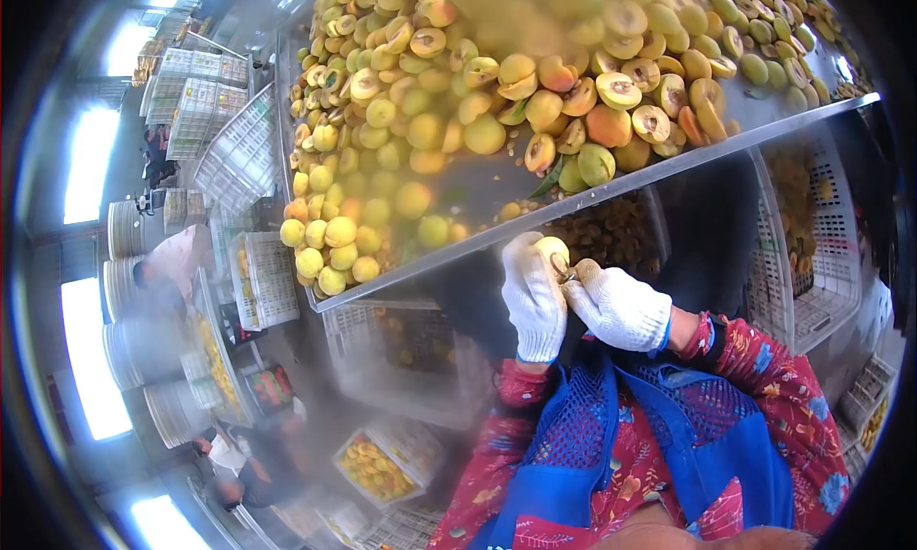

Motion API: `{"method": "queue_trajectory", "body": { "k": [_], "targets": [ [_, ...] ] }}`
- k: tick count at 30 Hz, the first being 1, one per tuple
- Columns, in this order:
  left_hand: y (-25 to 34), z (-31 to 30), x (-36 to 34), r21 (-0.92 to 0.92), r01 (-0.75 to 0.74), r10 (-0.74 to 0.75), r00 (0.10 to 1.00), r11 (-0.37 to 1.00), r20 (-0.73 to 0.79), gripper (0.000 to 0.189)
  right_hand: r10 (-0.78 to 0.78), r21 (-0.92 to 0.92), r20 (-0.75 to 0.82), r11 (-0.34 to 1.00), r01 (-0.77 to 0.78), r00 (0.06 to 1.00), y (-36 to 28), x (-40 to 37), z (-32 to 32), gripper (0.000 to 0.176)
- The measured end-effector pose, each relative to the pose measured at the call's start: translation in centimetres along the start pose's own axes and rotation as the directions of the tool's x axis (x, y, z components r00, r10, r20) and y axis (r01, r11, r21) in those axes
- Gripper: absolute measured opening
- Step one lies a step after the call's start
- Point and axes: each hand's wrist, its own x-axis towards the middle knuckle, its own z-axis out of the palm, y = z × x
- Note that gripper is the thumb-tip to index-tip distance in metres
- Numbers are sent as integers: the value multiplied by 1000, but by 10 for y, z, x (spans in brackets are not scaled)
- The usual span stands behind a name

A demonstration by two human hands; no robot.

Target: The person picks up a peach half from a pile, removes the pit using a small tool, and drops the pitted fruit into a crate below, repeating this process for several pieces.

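Both hands wear white knitted gloves and meet just below the metal edge of the table. My left hand is closed around a pale yellow fruit. At the fruit's lower right, my right hand has its fingers pressed together; what they pinch is too small to make out. Above the hands, the metal table bears a pile of yellow and orange fruit. Some are whole, others are halved with brown centres showing, such as one halved fruit near the edge.
Below the table edge are a crate of brown pieces and a white crate at the right. A crate of yellow fruit stands lower left. Stacked crates and people appear at the left.
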Motion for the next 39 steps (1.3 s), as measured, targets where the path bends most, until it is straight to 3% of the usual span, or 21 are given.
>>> {"method": "queue_trajectory", "body": {
  "k": [3,4,7,8,10,11,12,13,14,15,17,20,23,24,27,30,33,34,35,36,39],
  "targets": [
    [12,6,-1,161,-68,64,998,985,28,42,205,321,232,907,-274,951,-15,-3,-20,34],
    [11,5,3,168,-42,29,997,985,76,42,210,414,298,851,-324,931,-14,-2,-23,36],
    [0,1,14,138,19,-43,983,990,180,45,268,231,240,918,-323,933,1,5,-23,36],
    [-11,2,16,87,25,-40,982,996,184,47,15,-24,28,1000,-14,1000,23,9,-10,33],
    [-22,4,23,36,-9,3,989,999,151,50,-46,-200,-146,980,16,988,28,7,2,30],
    [-26,-1,24,-47,119,-110,982,992,156,49,-86,-284,-227,959,19,970,28,6,7,28],
    [-22,-10,27,-130,247,-224,960,960,167,48,-136,-248,-328,967,54,935,18,2,5,25],
    [-20,-19,29,-212,369,-333,924,905,187,47,-126,-225,-300,973,58,946,17,0,0,26],
    [-23,-26,33,-540,575,-543,805,614,239,43,-117,-201,-273,978,62,955,17,-1,-4,28],
    [-24,-33,41,-661,562,-498,809,498,312,42,-105,-174,-245,983,63,964,17,-1,-7,29],
    [-13,-35,36,-748,513,-409,844,421,348,40,-144,-182,-206,978,107,968,9,-3,-9,30],
    [5,-29,32,-771,589,-430,778,242,459,40,-116,-237,-108,967,88,987,-1,-3,-5,30],
    [-11,-19,27,-806,550,-375,810,217,452,44,-199,-225,-133,960,166,971,4,-1,3,32],
    [-13,-17,27,-786,549,-333,826,286,455,46,-172,-194,-139,970,144,975,4,-1,5,34],
    [-6,-2,20,-727,484,-455,851,487,262,45,-151,-180,-145,976,124,978,14,1,13,34],
    [-2,5,14,-732,388,-370,908,560,198,46,-196,-156,-232,974,163,953,19,3,21,36],
    [-4,11,7,-635,190,-175,981,748,87,46,-203,-136,-249,976,173,947,31,9,31,38],
    [-6,14,4,-590,104,-91,995,801,51,44,-13,151,-134,988,34,991,19,6,23,39],
    [-9,18,0,-539,12,-3,1000,842,18,43,138,404,30,904,-138,990,4,3,11,41],
    [-10,20,-2,-483,-79,86,996,872,-7,42,237,597,226,733,-326,945,-5,2,4,43],
    [-4,21,1,-165,-158,168,985,974,46,42,173,682,312,644,-347,934,5,0,-8,48]
  ]
}}
